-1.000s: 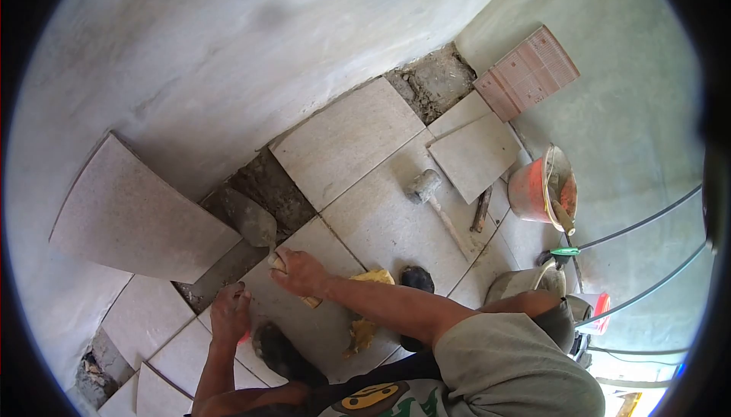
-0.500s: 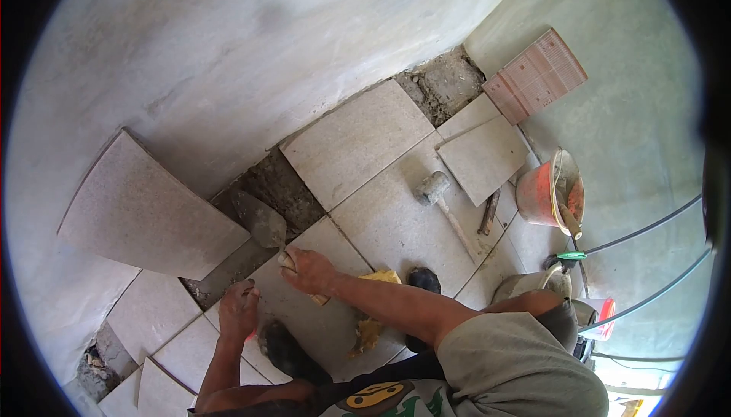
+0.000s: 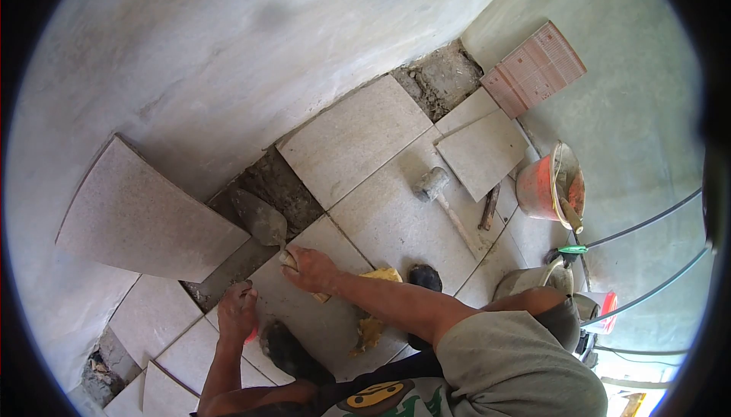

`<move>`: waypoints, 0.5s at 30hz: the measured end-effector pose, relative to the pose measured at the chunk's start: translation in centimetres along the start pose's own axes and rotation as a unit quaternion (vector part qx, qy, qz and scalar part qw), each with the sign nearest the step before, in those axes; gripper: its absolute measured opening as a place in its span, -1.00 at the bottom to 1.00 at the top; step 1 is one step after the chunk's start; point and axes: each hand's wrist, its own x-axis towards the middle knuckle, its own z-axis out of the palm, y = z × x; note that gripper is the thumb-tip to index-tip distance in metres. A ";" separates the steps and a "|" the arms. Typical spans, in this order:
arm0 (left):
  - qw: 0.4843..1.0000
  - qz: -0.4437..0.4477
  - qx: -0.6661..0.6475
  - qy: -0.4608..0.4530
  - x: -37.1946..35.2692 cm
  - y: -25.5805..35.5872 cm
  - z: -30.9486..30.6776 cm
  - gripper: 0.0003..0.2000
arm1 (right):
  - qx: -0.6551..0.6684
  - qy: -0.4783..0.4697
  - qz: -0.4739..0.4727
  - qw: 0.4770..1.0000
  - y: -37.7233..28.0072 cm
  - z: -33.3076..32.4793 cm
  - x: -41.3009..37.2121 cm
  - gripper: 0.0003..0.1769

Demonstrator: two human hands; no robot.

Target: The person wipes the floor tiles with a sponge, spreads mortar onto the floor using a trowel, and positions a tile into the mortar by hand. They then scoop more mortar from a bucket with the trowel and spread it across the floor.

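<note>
In the head view, my right hand (image 3: 311, 271) is wrapped round the handle of a trowel (image 3: 261, 219). Its grey, mortar-smeared blade lies over the uncovered strip of rough mortar bed (image 3: 282, 189) beside the wall. My left hand (image 3: 237, 309) is closed near the edge of the laid floor tiles; a bit of red shows by its palm, and what it holds is hidden. Left of the trowel, a large tile (image 3: 148, 215) leans against the wall. A yellow sponge-like piece (image 3: 381, 275) lies partly behind my right forearm.
A mallet (image 3: 432, 183) and a loose tile (image 3: 483, 152) rest on the floor tiles. Along the right wall stand a red-and-white bucket (image 3: 537, 189) and a second bucket (image 3: 525, 283). A reddish tile (image 3: 535, 69) leans in the corner. Hoses (image 3: 647, 223) run at right.
The view has shifted very slightly. Both hands and the trowel stay in nearly the same place.
</note>
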 end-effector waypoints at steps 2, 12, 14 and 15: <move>1.000 0.000 -0.002 0.000 -0.1 -0.1 0.1 -0.74 | 0.001 -0.014 0.011 1.000 -0.1 -0.3 0.0 -0.47; 1.000 -0.020 -0.012 -0.009 0.1 1.1 -0.2 -0.78 | -0.020 -0.014 0.038 0.999 0.3 0.2 0.3 -0.47; 1.000 -0.013 0.017 -0.009 0.1 0.7 -0.3 -0.78 | -0.003 -0.025 0.041 0.999 -0.2 0.0 0.3 -0.48; 1.000 -0.013 0.009 -0.005 0.1 0.9 -0.2 -0.78 | 0.009 -0.029 0.048 0.998 -0.5 -0.2 0.5 -0.48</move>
